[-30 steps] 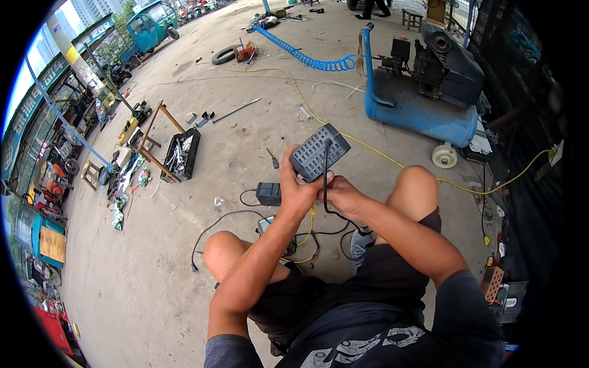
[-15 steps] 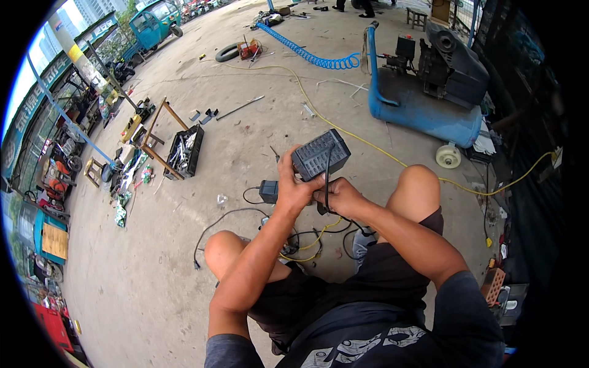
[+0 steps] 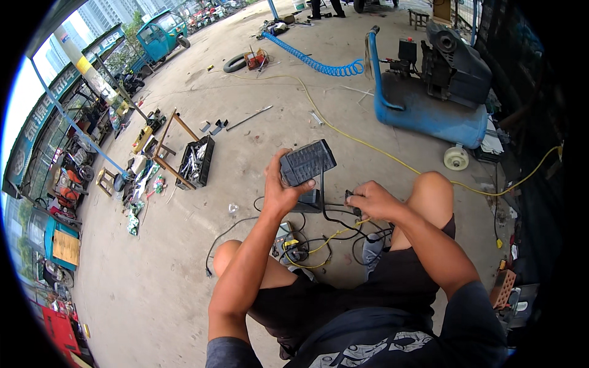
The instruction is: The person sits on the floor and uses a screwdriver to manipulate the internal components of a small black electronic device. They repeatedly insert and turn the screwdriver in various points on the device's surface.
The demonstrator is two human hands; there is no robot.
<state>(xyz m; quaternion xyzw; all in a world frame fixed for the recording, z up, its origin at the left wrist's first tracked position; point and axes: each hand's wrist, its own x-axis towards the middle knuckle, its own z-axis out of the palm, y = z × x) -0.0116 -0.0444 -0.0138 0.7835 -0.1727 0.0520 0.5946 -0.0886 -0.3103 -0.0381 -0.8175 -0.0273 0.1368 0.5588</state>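
Note:
My left hand [image 3: 282, 195] is wrapped round a black box-shaped charger [image 3: 307, 164] with a vented face, raised above the ground between my knees. A black cable [image 3: 324, 205] hangs from it and curves toward the right. My right hand [image 3: 379, 201] is closed on a small black plug [image 3: 350, 195], apart from the charger and to its right. Behind and below my left hand, a second dark box [image 3: 310, 202] is partly hidden. Between my feet lie a grey-and-yellow device [image 3: 286, 239] and tangled black and yellow wires [image 3: 328, 245].
A blue air compressor [image 3: 429, 119] stands at the right, with a coiled blue hose [image 3: 319, 60] beyond. A yellow cord [image 3: 368, 146] crosses the concrete. At the left are a black crate [image 3: 197, 162] of tools and a wooden stool frame [image 3: 164, 147]. A white round part [image 3: 456, 157] lies near the compressor.
My right hand has moved right, away from the charger, with the plug in it. The charger has tilted and shifted slightly left in my left hand. The view has turned a little.

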